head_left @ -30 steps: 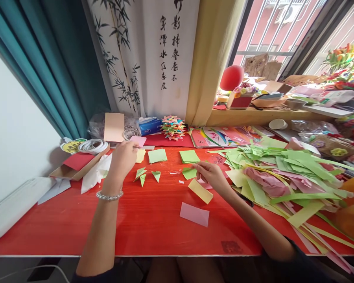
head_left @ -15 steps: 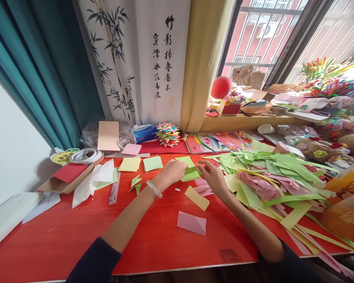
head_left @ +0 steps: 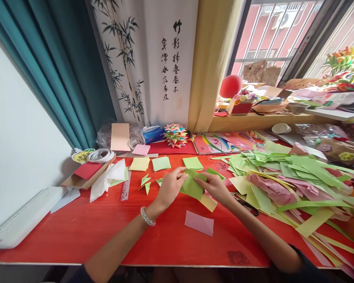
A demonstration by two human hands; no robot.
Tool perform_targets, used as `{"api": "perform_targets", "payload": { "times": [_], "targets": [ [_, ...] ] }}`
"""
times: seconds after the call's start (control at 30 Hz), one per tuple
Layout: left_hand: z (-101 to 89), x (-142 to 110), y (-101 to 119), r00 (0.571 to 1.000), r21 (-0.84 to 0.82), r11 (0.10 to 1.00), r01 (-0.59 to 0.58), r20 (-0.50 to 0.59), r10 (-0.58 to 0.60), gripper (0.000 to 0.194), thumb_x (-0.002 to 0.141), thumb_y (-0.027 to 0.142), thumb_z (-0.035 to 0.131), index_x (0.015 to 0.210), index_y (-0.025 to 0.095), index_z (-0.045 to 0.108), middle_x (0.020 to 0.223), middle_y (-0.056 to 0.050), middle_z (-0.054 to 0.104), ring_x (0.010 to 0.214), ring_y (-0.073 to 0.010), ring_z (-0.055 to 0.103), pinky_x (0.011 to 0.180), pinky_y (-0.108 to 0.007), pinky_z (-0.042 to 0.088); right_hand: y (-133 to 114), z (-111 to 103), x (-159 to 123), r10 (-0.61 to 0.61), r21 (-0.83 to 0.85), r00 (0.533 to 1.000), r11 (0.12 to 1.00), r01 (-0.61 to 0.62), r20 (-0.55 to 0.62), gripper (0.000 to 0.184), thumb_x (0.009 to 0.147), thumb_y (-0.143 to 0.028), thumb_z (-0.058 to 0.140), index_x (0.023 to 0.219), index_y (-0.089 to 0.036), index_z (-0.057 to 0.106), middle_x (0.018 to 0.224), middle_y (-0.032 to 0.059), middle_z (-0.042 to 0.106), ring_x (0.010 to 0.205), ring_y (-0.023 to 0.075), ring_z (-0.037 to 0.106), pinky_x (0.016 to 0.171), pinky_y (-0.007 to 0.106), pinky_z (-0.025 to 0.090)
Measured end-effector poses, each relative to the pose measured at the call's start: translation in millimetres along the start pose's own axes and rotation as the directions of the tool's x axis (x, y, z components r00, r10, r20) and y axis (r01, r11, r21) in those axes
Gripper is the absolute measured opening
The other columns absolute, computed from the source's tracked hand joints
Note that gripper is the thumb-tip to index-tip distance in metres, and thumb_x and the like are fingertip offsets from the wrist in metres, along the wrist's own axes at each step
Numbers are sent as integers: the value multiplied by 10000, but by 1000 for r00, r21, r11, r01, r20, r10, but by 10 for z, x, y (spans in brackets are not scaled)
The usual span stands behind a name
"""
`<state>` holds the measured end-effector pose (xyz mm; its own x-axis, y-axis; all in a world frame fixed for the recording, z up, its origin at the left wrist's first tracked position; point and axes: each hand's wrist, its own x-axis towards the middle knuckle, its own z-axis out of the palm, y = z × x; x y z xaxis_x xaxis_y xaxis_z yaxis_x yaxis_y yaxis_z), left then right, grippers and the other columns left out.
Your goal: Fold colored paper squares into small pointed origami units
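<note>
Between both hands I hold a square of green paper [head_left: 192,187] just above the red table. My left hand [head_left: 171,188], with a beaded bracelet at its wrist, pinches the paper's left corner. On the opposite corner, my right hand [head_left: 213,186] closes thumb and fingers. Behind the held sheet lies a stack of green squares [head_left: 192,163]. A yellow paper rectangle [head_left: 209,202] is partly covered by the sheet, and a pink paper rectangle [head_left: 199,223] lies nearer the front. Folded green pieces [head_left: 145,184] rest left of my left hand.
Yellow squares [head_left: 139,163] and pale green squares [head_left: 161,163] sit in stacks at the back. A heap of paper strips [head_left: 286,173] covers the right side, with scissors [head_left: 247,205] beside it. A ruler [head_left: 125,188] and cardboard box [head_left: 91,175] are at left.
My hands have moved back toward me from the green stack with one green sheet between them. The view has shifted left, uncovering the scissors and the table's left front corner.
</note>
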<state>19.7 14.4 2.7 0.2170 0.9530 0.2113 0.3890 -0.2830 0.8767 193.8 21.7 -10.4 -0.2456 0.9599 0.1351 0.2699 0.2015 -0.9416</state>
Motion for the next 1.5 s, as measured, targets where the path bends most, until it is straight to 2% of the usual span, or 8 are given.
{"api": "perform_targets", "payload": {
  "times": [0.07,0.2,0.43,0.73,1.03,1.17,1.33,1.5],
  "targets": [
    [13,-37,30,998,49,998,-32,-55,35,258,861,344,402,1045,197,509,641,8,632,590,-145,587,510,-221,422,10,24,-5,-39,-5,998,999,39,-39,309,762,-459,530,731,-165,619,655,24,580,593,151,524,514,246,401],
    [31,-67,23,988,157,982,-108,-93,124,215,875,315,388,1005,209,524,606,27,619,509,-120,546,460,-208,389,23,49,7,11,206,1000,978,-6,-22,327,769,-434,534,933,-168,631,778,44,624,685,177,577,572,266,457],
    [-14,-100,-122,922,248,895,-371,-14,387,317,882,196,373,1130,218,568,1010,-32,661,857,-147,615,717,-239,486,-48,62,-29,91,383,994,918,-105,56,326,753,-417,565,887,-133,654,728,43,631,668,155,582,638,269,465],
    [-22,-119,-285,854,361,778,-515,137,502,362,880,139,353,1190,206,527,1054,-73,608,932,-160,571,797,-288,484,-92,64,-52,166,437,981,879,-193,99,370,690,-477,607,812,-132,659,676,29,612,612,139,569,591,257,447],
    [23,-134,-332,852,367,769,-523,201,484,360,876,158,356,1191,180,531,1043,-88,596,919,-162,569,778,-276,488,-64,59,-56,141,355,988,922,-157,69,299,694,-435,610,724,-141,654,636,11,597,561,122,535,540,240,420],
    [21,-177,-204,892,302,843,-446,226,391,331,855,198,392,1116,224,595,1017,-66,604,881,-163,580,772,-272,481,-23,62,-45,102,164,995,981,-101,3,309,716,-447,575,707,-147,649,670,33,626,607,158,558,552,256,417],
    [37,-167,-9,995,-13,997,-80,62,81,314,860,364,398,1057,208,588,952,-35,637,892,-167,575,759,-255,471,-37,33,-29,-27,37,997,999,29,-67,259,759,-414,533,747,-181,647,739,23,632,665,160,562,582,246,411],
    [125,-35,-53,970,-135,982,136,219,-104,370,784,466,492,895,147,643,809,-39,652,758,-177,586,641,-256,463,-54,41,-20,-52,-9,994,999,51,-101,260,754,-431,531,737,-196,641,737,23,632,685,169,564,612,253,419]
  ]
}}
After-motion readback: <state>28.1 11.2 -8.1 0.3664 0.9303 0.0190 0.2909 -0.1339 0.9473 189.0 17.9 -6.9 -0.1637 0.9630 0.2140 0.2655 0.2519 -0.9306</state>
